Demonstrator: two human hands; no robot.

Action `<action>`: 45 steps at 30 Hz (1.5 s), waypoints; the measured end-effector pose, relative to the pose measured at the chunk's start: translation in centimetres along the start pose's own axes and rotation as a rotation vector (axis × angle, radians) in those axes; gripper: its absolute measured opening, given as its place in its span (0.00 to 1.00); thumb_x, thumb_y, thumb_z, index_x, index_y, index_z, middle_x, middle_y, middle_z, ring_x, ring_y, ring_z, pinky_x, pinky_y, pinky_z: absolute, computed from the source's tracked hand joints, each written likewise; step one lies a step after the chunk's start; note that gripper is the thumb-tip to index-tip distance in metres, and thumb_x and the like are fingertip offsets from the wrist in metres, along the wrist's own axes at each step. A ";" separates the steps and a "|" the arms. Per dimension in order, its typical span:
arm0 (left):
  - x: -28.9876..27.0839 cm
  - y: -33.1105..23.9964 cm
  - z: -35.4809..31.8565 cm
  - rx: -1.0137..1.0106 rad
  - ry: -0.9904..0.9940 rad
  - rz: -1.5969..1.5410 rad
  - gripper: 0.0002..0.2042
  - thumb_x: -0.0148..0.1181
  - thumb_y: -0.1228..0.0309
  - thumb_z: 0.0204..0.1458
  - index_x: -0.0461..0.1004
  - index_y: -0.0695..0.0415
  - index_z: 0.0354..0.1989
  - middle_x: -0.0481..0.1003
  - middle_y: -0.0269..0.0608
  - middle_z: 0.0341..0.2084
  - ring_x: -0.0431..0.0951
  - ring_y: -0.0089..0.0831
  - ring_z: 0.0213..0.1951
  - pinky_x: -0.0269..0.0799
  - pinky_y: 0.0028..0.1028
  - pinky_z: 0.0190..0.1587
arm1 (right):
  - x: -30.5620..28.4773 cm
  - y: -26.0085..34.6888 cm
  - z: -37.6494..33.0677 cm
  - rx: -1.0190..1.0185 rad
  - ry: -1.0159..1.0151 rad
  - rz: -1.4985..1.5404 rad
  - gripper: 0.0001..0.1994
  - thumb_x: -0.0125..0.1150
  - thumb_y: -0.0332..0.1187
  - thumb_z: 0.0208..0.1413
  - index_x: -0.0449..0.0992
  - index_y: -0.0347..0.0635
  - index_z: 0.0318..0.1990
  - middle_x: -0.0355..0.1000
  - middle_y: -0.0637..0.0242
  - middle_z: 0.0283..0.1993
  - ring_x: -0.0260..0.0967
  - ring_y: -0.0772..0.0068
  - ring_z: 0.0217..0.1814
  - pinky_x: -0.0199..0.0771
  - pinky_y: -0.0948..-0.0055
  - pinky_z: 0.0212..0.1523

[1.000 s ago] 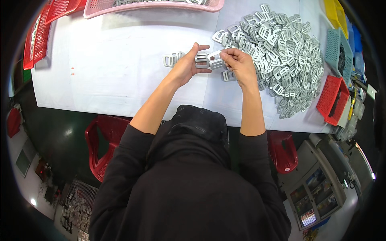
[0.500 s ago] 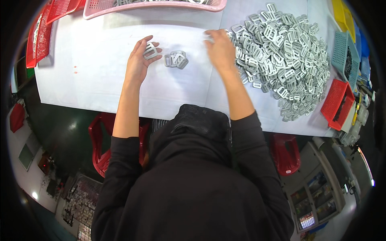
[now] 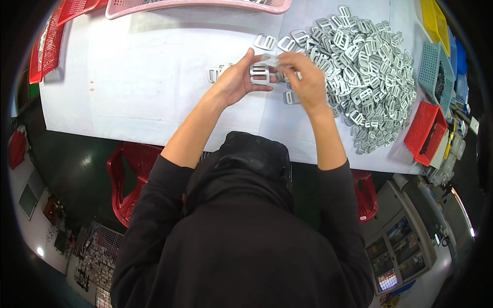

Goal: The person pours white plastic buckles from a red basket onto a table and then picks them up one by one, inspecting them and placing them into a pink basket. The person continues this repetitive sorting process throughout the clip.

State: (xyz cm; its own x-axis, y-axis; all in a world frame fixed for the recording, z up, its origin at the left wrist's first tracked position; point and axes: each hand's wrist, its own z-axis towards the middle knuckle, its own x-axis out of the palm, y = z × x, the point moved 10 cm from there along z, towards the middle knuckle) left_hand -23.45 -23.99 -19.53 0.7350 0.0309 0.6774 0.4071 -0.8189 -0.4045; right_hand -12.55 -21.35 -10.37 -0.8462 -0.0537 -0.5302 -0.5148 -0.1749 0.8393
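Note:
My left hand (image 3: 237, 82), palm up, holds a silver metal strap buckle (image 3: 260, 75) across its fingers. Close beside it, my right hand (image 3: 307, 81) has its thumb and fingertips closed on another strap buckle, smeared by motion above the left fingers. A few buckles (image 3: 211, 75) lie on the table partly hidden behind my left hand. One loose buckle (image 3: 265, 42) lies just beyond the hands. The large pile of the same buckles (image 3: 370, 77) spreads to the right of my right hand.
A white-covered table (image 3: 128, 87) lies under everything. At the far edge stands a pink basket (image 3: 200, 10), with red baskets (image 3: 47, 49) at the left. Yellow (image 3: 435, 20), teal (image 3: 430, 72) and red (image 3: 418, 133) baskets line the right edge. Red chairs (image 3: 120, 179) stand at the near side.
My left hand has moved right, away from the small group of buckles, bringing its buckle beside the pile. My right hand has come back from the pile's edge with a buckle, and loose ones now lie nearby.

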 end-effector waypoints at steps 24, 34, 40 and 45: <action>-0.8 0.1 0.7 -0.094 0.134 0.092 0.23 0.37 0.54 0.60 0.62 0.61 0.53 0.70 0.46 0.44 0.74 0.34 0.44 0.74 0.31 0.42 | 6.5 -3.1 2.0 0.396 0.438 0.225 0.11 0.62 0.34 0.46 0.75 0.41 0.37 0.70 0.60 0.34 0.70 0.60 0.31 0.72 0.66 0.34; -2.0 -1.2 0.8 0.013 0.069 0.056 0.22 0.31 0.57 0.62 0.59 0.63 0.54 0.66 0.52 0.49 0.71 0.40 0.48 0.73 0.34 0.44 | 1.0 -4.2 2.5 -0.060 0.003 -0.603 0.12 0.56 0.25 0.42 0.75 0.44 0.38 0.69 0.65 0.37 0.71 0.65 0.34 0.73 0.67 0.28; -0.2 -1.4 0.1 0.072 0.042 -0.050 0.21 0.34 0.58 0.61 0.62 0.63 0.53 0.68 0.50 0.47 0.72 0.37 0.46 0.73 0.35 0.44 | 2.1 4.1 0.1 -0.364 -0.039 -0.302 0.16 0.54 0.19 0.38 0.76 0.43 0.38 0.71 0.68 0.40 0.70 0.64 0.38 0.73 0.70 0.34; 4.3 -8.2 -2.5 0.267 0.164 0.135 0.19 0.43 0.62 0.59 0.64 0.63 0.52 0.71 0.43 0.43 0.74 0.31 0.43 0.74 0.32 0.42 | -4.1 4.0 0.8 -0.074 -0.323 -0.002 0.13 0.52 0.18 0.42 0.76 0.40 0.36 0.72 0.65 0.40 0.69 0.61 0.42 0.71 0.68 0.41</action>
State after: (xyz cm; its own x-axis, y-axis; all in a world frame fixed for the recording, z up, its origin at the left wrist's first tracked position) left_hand -25.00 -18.54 -11.79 0.7039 -0.1775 0.6878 0.4559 -0.6296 -0.6291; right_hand -11.28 -21.07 -4.77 -0.8512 0.2591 -0.4565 -0.5153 -0.2466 0.8208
